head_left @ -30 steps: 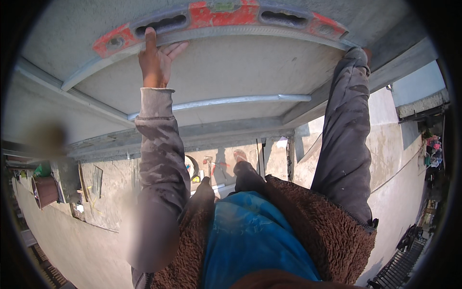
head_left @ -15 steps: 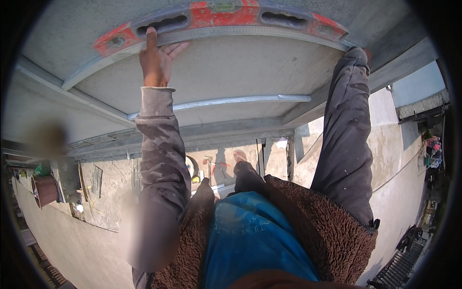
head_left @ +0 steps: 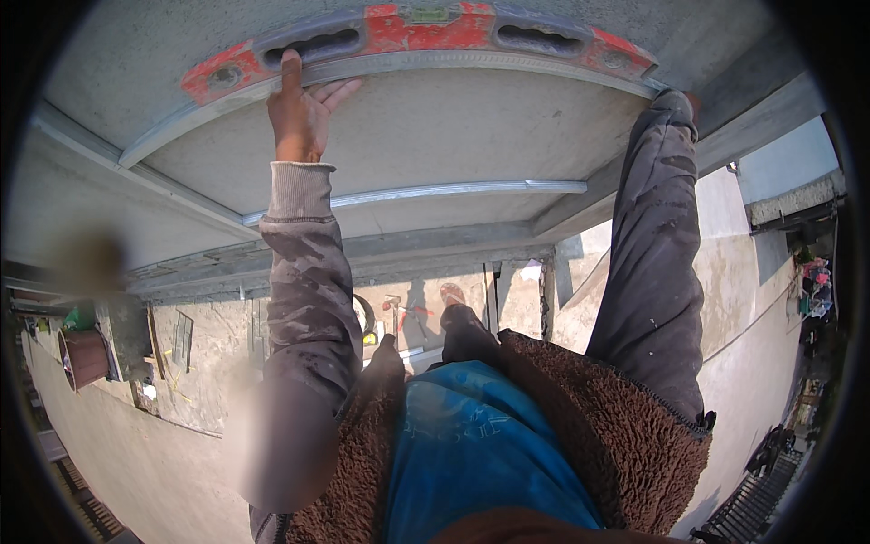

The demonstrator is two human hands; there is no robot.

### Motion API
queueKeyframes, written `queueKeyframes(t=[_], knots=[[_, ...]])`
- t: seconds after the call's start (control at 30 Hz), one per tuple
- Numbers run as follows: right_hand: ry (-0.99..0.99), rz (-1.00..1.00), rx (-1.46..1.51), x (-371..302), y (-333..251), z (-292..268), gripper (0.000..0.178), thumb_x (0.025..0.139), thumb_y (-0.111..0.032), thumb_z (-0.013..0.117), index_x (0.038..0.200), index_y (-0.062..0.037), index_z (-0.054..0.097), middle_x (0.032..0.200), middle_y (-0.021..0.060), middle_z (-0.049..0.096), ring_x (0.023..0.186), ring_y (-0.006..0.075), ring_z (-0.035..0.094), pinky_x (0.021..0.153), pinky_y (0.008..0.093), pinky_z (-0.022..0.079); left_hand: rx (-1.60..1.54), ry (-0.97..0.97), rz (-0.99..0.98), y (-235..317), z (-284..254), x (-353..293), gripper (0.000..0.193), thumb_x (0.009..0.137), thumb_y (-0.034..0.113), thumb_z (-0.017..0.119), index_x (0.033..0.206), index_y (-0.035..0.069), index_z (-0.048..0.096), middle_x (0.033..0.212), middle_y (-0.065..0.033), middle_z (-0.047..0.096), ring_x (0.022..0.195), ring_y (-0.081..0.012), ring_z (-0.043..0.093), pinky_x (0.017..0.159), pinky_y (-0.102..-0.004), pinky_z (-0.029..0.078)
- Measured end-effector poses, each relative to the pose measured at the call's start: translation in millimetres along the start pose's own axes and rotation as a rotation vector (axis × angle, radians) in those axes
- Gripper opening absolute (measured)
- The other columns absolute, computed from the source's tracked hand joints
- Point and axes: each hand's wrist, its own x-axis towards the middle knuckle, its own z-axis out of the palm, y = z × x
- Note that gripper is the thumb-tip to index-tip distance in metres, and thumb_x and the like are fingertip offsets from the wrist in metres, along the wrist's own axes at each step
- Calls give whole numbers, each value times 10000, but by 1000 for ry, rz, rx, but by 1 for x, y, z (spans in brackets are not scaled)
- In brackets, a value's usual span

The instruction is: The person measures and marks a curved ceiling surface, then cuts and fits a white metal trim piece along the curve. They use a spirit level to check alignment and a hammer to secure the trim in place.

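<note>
A long red and grey spirit level (head_left: 430,34) lies along a thin metal channel (head_left: 489,62) at the top of the view. My left hand (head_left: 302,118) grips the level near its left end. Its thumb presses at the edge of the left handle slot, while the fingers reach past the channel's underside. At the right end of the channel is my right hand (head_left: 694,102), mostly covered by its sleeve, so its fingers are hidden. Both arms are stretched up and wear dusty grey sleeves.
Another metal channel (head_left: 453,190) runs across below, joining a longer side channel (head_left: 181,189) at left. Beneath, a hammer (head_left: 391,305) and a red-handled tool (head_left: 412,313) lie on the floor. A brown bin (head_left: 83,360) stands far left.
My left hand and the left part of the spirit level show very slightly further right. The left hand's grip looks the same.
</note>
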Motion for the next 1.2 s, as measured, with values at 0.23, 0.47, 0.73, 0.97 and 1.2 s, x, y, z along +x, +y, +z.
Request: queueKeyframes(t=[0.23, 0.47, 0.73, 0.97, 1.2], knots=[[6, 6, 18, -4, -3, 0, 297, 909, -272, 650, 1122, -75, 709, 1123, 135, 717, 992, 298, 710, 837, 421, 566, -51, 25, -22, 1, 0, 2, 1000, 937, 378, 696, 1464, -140, 23, 1505, -300, 223, 1307, -586, 391, 1046, -647, 471], [10, 15, 33, -9, -3, -3, 301, 913, -276, 643, 1128, -75, 706, 1125, 133, 717, 989, 297, 711, 833, 418, 567, -41, -14, -15, -1, -5, 4, 967, 946, 370, 684, 1465, -137, 44, 1496, -298, 247, 1302, -582, 400, 1043, -645, 475], [16, 22, 49, -17, -4, -6, 307, 917, -282, 636, 1134, -75, 702, 1126, 131, 717, 985, 296, 712, 827, 415, 568, -18, -13, 1, 0, -2, 2, 977, 945, 391, 681, 1455, -149, 45, 1484, -302, 248, 1308, -580, 394, 1042, -641, 479], [31, 40, 75, -19, -7, -9, 311, 921, -287, 629, 1139, -76, 698, 1128, 128, 717, 982, 295, 712, 822, 412, 569, -25, 33, -13, 2, 5, -1, 1000, 945, 388, 682, 1454, -163, 20, 1502, -300, 215, 1313, -581, 386, 1040, -646, 477], [41, 62, 111, -28, -9, -10, 316, 925, -292, 623, 1144, -76, 695, 1129, 126, 717, 979, 294, 713, 818, 409, 571, 16, 64, 2, -2, 5, 5, 901, 954, 388, 654, 1421, -163, 116, 1455, -321, 287, 1244, -550, 478, 984, -626, 528]])
